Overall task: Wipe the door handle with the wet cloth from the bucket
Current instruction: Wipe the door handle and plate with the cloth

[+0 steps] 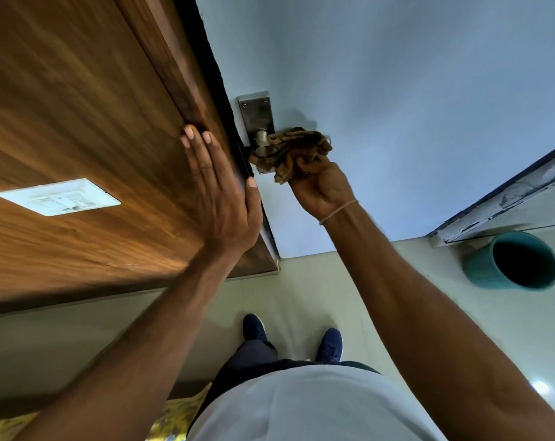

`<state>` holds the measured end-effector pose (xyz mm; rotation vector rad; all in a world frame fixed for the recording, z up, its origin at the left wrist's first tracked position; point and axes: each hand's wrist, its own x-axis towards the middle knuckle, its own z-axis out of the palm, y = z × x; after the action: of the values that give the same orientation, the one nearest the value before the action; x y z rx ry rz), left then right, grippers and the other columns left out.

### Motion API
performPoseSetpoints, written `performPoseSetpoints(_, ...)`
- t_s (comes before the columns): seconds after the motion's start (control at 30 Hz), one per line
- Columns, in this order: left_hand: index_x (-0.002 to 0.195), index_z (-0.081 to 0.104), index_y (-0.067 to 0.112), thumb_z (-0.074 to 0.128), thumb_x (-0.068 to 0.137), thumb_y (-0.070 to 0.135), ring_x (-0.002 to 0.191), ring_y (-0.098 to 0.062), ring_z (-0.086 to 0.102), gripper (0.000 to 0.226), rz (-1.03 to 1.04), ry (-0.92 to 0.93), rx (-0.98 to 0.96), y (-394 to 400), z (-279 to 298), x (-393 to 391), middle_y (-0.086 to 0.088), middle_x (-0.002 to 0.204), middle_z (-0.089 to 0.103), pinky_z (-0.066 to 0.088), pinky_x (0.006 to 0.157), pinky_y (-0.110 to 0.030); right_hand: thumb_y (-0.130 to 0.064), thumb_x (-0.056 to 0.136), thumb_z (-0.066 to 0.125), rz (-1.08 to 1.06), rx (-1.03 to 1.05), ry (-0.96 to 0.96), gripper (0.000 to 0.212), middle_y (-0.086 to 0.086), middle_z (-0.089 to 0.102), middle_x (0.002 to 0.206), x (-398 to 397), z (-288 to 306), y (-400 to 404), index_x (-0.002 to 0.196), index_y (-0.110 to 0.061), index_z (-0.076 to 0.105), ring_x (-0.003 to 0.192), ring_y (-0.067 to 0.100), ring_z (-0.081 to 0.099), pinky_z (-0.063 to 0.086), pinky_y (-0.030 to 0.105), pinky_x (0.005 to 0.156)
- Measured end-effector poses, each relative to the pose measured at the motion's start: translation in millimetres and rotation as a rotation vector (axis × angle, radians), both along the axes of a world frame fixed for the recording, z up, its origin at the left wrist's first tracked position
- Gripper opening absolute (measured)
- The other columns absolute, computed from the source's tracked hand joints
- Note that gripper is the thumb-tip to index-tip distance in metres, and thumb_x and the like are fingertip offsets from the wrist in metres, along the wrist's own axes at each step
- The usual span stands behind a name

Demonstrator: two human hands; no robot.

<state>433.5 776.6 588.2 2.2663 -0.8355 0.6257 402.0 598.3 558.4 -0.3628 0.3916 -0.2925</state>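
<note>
A metal door handle (260, 138) on a steel backplate (257, 113) sits on the pale blue door (397, 106). A brown striped cloth (293, 151) is wrapped over the lever, hiding most of it. My right hand (322, 186) grips the bunched cloth against the handle. My left hand (220, 192) lies flat with fingers spread on the wooden frame (78, 122) beside the door edge, holding nothing. The teal bucket (515, 261) stands on the floor at the right.
A white switch plate (59, 197) is set in the wooden panel at left. A worn door frame strip (499, 198) runs at the right above the bucket. My blue shoes (330, 345) stand on the pale tiled floor (429, 313).
</note>
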Motion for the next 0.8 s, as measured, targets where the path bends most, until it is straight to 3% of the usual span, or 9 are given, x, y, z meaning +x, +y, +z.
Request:
performPoseSetpoints(0.07, 0.161, 0.014, -0.021, 0.050, 0.103, 0.022, 0.163, -0.057, 0.011, 0.080, -0.004, 0.001, -0.002, 0.0, 0.4, 1.4, -0.044, 0.171, 0.011, 0.016, 0.135, -0.063, 0.018, 0.082, 0.042, -0.057, 0.110, 0.042, 0.040, 0.015, 0.064, 0.102, -0.3, 3.4, -0.9, 0.108, -0.006, 0.061, 0.096, 0.030, 0.060, 0.060, 0.040, 0.082)
performPoseSetpoints(0.13, 0.160, 0.015, -0.021, 0.051, 0.103, 0.021, 0.163, -0.058, 0.012, 0.080, 0.000, 0.005, -0.008, -0.9, 0.4, 2.0, -0.045, 0.170, 0.012, 0.016, 0.135, -0.063, 0.008, 0.091, 0.045, -0.070, 0.110, 0.119, 0.028, 0.017, 0.064, 0.101, 13.4, 14.4, 11.3, 0.105, -0.008, 0.064, 0.094, 0.031, 0.061, 0.059, 0.032, 0.063)
performPoseSetpoints(0.23, 0.160, 0.016, -0.022, 0.053, 0.102, 0.021, 0.162, -0.059, 0.014, 0.081, 0.009, 0.009, -0.014, -1.9, 0.8, 0.9, -0.046, 0.169, 0.013, 0.017, 0.135, -0.063, -0.019, 0.106, 0.053, -0.059, 0.128, 0.147, 0.023, 0.019, 0.063, 0.130, 36.0, 29.8, 38.4, 0.127, -0.013, 0.061, 0.134, 0.037, 0.059, 0.063, 0.039, 0.084)
performPoseSetpoints(0.27, 0.160, 0.016, -0.021, 0.053, 0.102, 0.021, 0.162, -0.059, 0.013, 0.081, 0.011, 0.009, -0.010, -1.3, 0.6, 0.8, -0.046, 0.169, 0.013, 0.017, 0.135, -0.063, -0.017, 0.106, 0.054, -0.066, 0.118, 0.177, 0.024, 0.019, 0.065, 0.129, 37.3, 32.8, 43.1, 0.127, -0.012, 0.063, 0.134, 0.037, 0.060, 0.061, 0.041, 0.092)
performPoseSetpoints(0.37, 0.161, 0.014, -0.021, 0.052, 0.103, 0.021, 0.163, -0.058, 0.011, 0.081, 0.002, 0.011, -0.006, 0.4, -0.8, 1.1, -0.045, 0.170, 0.011, 0.017, 0.135, -0.064, 0.006, 0.099, 0.042, -0.094, 0.011, 0.291, 0.030, 0.019, 0.066, 0.107, 28.7, 25.4, 29.0, 0.111, -0.006, 0.066, 0.102, 0.033, 0.063, 0.055, 0.041, 0.085)
performPoseSetpoints(0.53, 0.162, 0.013, -0.020, 0.050, 0.104, 0.021, 0.163, -0.057, 0.010, 0.080, -0.012, 0.020, -0.004, 2.0, -0.7, 2.9, -0.044, 0.171, 0.010, 0.016, 0.135, -0.064, 0.016, 0.087, 0.028, -0.221, 0.045, 0.207, 0.053, 0.024, 0.062, 0.113, 9.5, 19.8, -13.8, 0.119, -0.010, 0.062, 0.097, 0.036, 0.062, 0.056, 0.040, 0.082)
performPoseSetpoints(0.6, 0.162, 0.013, -0.019, 0.050, 0.104, 0.021, 0.164, -0.056, 0.010, 0.079, -0.014, 0.019, 0.000, 2.1, 0.4, 2.4, -0.043, 0.171, 0.010, 0.016, 0.135, -0.063, 0.021, 0.077, 0.026, -0.230, 0.051, 0.188, 0.055, 0.023, 0.061, 0.102, 0.5, 19.9, -23.3, 0.108, -0.006, 0.061, 0.087, 0.035, 0.060, 0.060, 0.036, 0.066)
performPoseSetpoints(0.67, 0.162, 0.013, -0.019, 0.051, 0.104, 0.021, 0.164, -0.056, 0.010, 0.080, -0.008, 0.018, 0.002, 2.1, 0.4, 1.3, -0.043, 0.172, 0.010, 0.016, 0.136, -0.062, 0.021, 0.088, 0.024, -0.223, 0.031, 0.170, 0.049, 0.019, 0.063, 0.091, -7.6, 21.2, -20.6, 0.099, -0.006, 0.063, 0.078, 0.032, 0.061, 0.058, 0.033, 0.055)
performPoseSetpoints(0.8, 0.162, 0.012, -0.019, 0.051, 0.104, 0.021, 0.164, -0.056, 0.010, 0.080, -0.007, 0.020, 0.003, 1.4, 0.2, -0.1, -0.043, 0.172, 0.010, 0.016, 0.135, -0.063, 0.017, 0.087, 0.038, -0.250, -0.024, 0.108, 0.041, 0.017, 0.063, 0.102, -10.0, 22.7, -3.9, 0.109, -0.007, 0.062, 0.086, 0.028, 0.064, 0.059, 0.032, 0.066)
